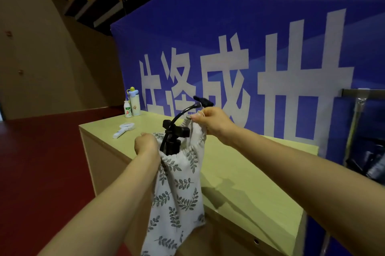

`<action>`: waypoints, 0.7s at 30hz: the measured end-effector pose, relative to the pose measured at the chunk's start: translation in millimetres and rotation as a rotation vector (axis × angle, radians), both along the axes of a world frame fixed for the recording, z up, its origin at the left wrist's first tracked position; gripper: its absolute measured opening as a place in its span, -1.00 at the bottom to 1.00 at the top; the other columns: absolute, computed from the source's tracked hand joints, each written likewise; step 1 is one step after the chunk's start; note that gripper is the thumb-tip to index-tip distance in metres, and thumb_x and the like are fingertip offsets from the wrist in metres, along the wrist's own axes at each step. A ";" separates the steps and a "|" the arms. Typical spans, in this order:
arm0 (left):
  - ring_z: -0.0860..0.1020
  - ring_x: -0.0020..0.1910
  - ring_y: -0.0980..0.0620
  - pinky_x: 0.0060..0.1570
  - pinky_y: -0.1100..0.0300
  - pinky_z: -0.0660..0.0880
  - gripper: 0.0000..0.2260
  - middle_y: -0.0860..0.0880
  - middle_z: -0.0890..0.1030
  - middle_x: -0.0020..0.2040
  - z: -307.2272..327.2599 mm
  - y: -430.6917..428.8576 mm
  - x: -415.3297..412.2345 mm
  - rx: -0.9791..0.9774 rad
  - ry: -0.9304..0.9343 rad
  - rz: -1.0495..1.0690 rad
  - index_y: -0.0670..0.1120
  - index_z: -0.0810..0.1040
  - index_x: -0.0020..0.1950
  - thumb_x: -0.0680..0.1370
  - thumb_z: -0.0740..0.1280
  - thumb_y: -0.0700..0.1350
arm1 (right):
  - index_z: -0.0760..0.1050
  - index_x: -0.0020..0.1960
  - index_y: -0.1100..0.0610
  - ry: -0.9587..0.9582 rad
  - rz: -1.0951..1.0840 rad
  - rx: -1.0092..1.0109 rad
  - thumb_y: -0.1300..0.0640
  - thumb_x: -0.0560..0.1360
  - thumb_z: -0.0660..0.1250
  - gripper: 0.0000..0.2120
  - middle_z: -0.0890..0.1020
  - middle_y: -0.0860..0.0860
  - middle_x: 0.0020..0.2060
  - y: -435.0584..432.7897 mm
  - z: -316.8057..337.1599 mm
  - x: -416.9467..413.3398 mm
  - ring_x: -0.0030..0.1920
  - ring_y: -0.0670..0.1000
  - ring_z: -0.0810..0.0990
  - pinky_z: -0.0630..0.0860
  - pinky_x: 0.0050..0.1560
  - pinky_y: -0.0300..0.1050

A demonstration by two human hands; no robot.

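Limp leaf-print drawstring bag (rim likely the best hold) is fist-gripped by left hand at 9 o'clock and pinched by right hand at 2 o'clock.

**Drawstring bag**: white cloth printed with grey-green leaf sprigs. It hangs upright and slack, mouth uppermost, over the near edge of the pale wooden table. The left hand grips the gathered rim on one side. The right hand pinches the opposite rim and holds it higher, so the mouth slants open.

**Gooseneck holder**: black, with its base sunk in the bag and its clamp block at the mouth. The neck arches up to a clip beside the right hand.
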State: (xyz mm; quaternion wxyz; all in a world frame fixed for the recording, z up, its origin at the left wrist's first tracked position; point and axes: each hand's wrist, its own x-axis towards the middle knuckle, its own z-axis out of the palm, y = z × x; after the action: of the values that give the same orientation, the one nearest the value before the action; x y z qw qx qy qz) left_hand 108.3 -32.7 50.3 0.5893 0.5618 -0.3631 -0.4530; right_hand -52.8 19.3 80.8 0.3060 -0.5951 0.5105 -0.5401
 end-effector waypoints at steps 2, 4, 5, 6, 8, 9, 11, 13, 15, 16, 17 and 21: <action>0.39 0.39 -0.23 0.19 0.06 0.40 -0.61 -0.27 0.39 0.41 -7.3 -1.1 -3.0 0.042 -0.004 -0.069 -0.29 0.29 0.44 0.67 -0.03 -0.15 | 0.37 -0.30 0.17 -0.022 -0.016 0.004 0.13 0.54 0.31 -0.73 0.41 0.13 -0.38 1.6 -4.2 -1.2 -0.36 0.05 0.43 0.44 -0.32 -0.15; 0.44 0.33 -0.25 0.19 0.04 0.42 -0.59 -0.30 0.45 0.34 -6.4 4.1 -6.8 0.059 0.003 -0.076 -0.33 0.33 0.40 0.67 -0.04 -0.12 | 0.39 -0.30 0.17 -0.052 0.020 0.029 0.14 0.58 0.25 -0.72 0.41 0.06 -0.43 5.6 -4.5 -2.2 -0.47 -0.07 0.42 0.41 -0.43 -0.26; 0.49 0.26 -0.25 0.12 0.05 0.42 -0.59 -0.30 0.49 0.27 -6.7 2.4 -8.4 0.047 0.005 -0.071 -0.33 0.38 0.35 0.67 -0.03 -0.11 | 0.43 -0.27 0.19 -0.091 0.074 0.044 0.16 0.59 0.22 -0.74 0.46 0.05 -0.40 6.8 -4.4 -1.8 -0.43 -0.08 0.45 0.44 -0.39 -0.26; 0.53 0.12 -0.23 0.05 0.05 0.42 -0.60 -0.30 0.54 0.15 -6.3 1.3 -11.6 0.025 -0.003 -0.084 -0.32 0.45 0.25 0.66 -0.03 -0.09 | 0.47 -0.22 0.20 -0.143 0.132 0.055 0.18 0.60 0.20 -0.76 0.51 0.07 -0.34 7.7 -2.6 -0.3 -0.35 -0.05 0.49 0.47 -0.30 -0.24; 0.50 -0.14 -0.14 -0.06 0.08 0.39 -0.58 -0.23 0.52 -0.11 -3.7 8.7 -18.6 -0.041 -0.044 -0.126 -0.25 0.50 -0.04 0.66 -0.02 0.01 | 0.52 -0.15 0.22 -0.217 0.204 0.066 0.21 0.61 0.17 -0.78 0.58 0.09 -0.24 8.0 -0.3 4.9 -0.22 0.01 0.55 0.53 -0.14 -0.18; 0.50 -0.18 -0.13 -0.06 0.07 0.41 -0.55 -0.20 0.52 -0.16 -4.9 8.2 -22.4 -0.072 -0.048 -0.173 -0.22 0.48 -0.11 0.64 -0.02 0.09 | 0.53 -0.13 0.23 -0.235 0.212 0.062 0.21 0.61 0.17 -0.78 0.60 0.11 -0.21 7.5 1.2 7.3 -0.17 0.03 0.57 0.54 -0.09 -0.15; 0.59 -0.10 -0.19 0.04 -0.02 0.51 -0.41 -0.23 0.60 -0.09 -5.8 9.2 -30.6 -0.117 -0.012 -0.285 -0.23 0.53 -0.01 0.54 0.06 0.29 | 0.53 -0.06 0.28 -0.258 0.211 0.047 0.20 0.60 0.19 -0.80 0.60 0.16 -0.13 5.5 1.5 10.7 -0.06 0.11 0.56 0.53 0.05 -0.07; 0.63 0.00 -0.23 0.11 -0.08 0.54 -0.26 -0.27 0.64 0.01 -5.2 8.8 -34.0 -0.118 0.059 -0.376 -0.25 0.56 0.11 0.37 0.23 0.42 | 0.54 0.00 0.31 -0.253 0.197 0.028 0.18 0.59 0.22 -0.79 0.59 0.16 -0.08 6.5 2.7 10.2 -0.01 0.11 0.56 0.52 0.11 -0.03; 0.62 0.07 -0.26 0.17 -0.13 0.53 -0.14 -0.31 0.63 0.10 -8.5 5.2 -35.2 -0.093 0.131 -0.468 -0.24 0.60 0.12 0.12 0.43 0.43 | 0.57 -0.05 0.25 -0.254 0.171 0.008 0.15 0.57 0.26 -0.82 0.62 0.09 -0.09 8.0 2.8 6.5 -0.02 0.04 0.58 0.53 0.04 -0.09; 0.61 0.11 -0.26 0.23 -0.15 0.50 -0.10 -0.29 0.62 0.14 -11.3 1.7 -35.8 -0.072 0.149 -0.509 -0.21 0.62 0.11 -0.01 0.51 0.40 | 0.58 -0.08 0.21 -0.265 0.164 0.000 0.14 0.55 0.29 -0.84 0.63 0.05 -0.11 9.2 2.7 4.8 -0.04 0.01 0.59 0.53 0.00 -0.13; 0.61 0.13 -0.24 0.25 -0.15 0.48 -0.08 -0.26 0.63 0.16 -11.4 0.5 -35.7 -0.063 0.175 -0.553 -0.18 0.64 0.12 -0.08 0.55 0.36 | 0.58 -0.10 0.19 -0.275 0.152 -0.006 0.14 0.55 0.30 -0.85 0.63 0.03 -0.14 9.5 2.6 2.9 -0.07 -0.01 0.59 0.53 -0.04 -0.16; 0.61 0.11 -0.21 0.22 -0.09 0.51 -0.19 -0.22 0.62 0.18 -6.4 8.5 -37.2 -0.037 0.258 -0.668 -0.17 0.61 0.20 0.06 0.55 0.23 | 0.57 -0.15 0.14 -0.327 0.104 -0.010 0.13 0.53 0.32 -0.87 0.60 0.02 -0.24 11.9 0.1 -1.8 -0.19 -0.01 0.57 0.52 -0.15 -0.20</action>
State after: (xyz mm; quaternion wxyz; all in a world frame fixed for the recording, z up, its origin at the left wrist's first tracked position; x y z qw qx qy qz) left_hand 71.1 -24.2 43.9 0.4599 0.3394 -0.4574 -0.6812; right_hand -54.5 31.2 80.9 0.4094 -0.5267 0.4195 -0.6157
